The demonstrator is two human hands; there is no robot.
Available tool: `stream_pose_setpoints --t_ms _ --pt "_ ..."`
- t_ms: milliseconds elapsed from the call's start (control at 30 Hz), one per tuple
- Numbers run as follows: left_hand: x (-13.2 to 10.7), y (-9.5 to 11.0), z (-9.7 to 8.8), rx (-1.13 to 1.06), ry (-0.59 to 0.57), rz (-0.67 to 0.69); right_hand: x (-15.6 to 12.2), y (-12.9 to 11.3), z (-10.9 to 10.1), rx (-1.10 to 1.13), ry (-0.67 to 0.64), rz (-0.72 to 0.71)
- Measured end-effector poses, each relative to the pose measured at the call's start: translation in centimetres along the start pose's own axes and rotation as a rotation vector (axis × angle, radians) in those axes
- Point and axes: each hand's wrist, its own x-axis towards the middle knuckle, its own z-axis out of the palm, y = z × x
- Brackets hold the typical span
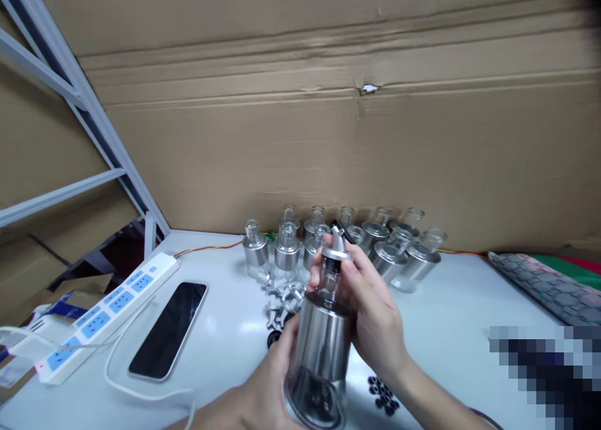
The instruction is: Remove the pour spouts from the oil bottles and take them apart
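I hold a glass bottle with a steel sleeve upright over the white table. My left hand wraps round its lower body from the left. My right hand is closed on the neck, its fingers on the silver pour spout cap with a black flip lid. Behind the bottle stand several more steel-sleeved glass bottles without caps, in rows near the cardboard wall.
Loose silver spout parts lie in a pile behind the held bottle, and small black rings lie at its right. A black phone and a white power strip lie left. A patterned cloth is right.
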Motion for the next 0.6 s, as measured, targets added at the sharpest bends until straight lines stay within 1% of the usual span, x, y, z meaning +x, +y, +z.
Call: stream_pose_setpoints --t_ms 67,133,267,333,433,600 --pt "0.1 0.6 0.4 -0.053 -0.004 -0.031 0.3 0.1 -0.3 -0.005 -0.011 0.041" --pt "0.2 1.4 0.7 -0.047 -0.004 -0.023 0.6 0.1 -0.5 -0.019 -0.01 0.056" --pt "0.3 2.4 0.5 -0.022 -0.054 0.058 0.6 0.2 -0.4 -0.005 -0.003 0.061" --pt "0.3 2.3 0.2 -0.015 -0.086 0.072 0.4 0.1 -0.3 0.017 -0.007 0.061" --pt "0.0 1.9 -0.3 0.022 -0.106 0.059 0.2 -0.1 -0.2 0.052 -0.016 0.078" --pt "-0.5 1.6 -0.2 0.055 -0.097 0.012 0.0 -0.7 0.1 0.084 -0.02 0.135"
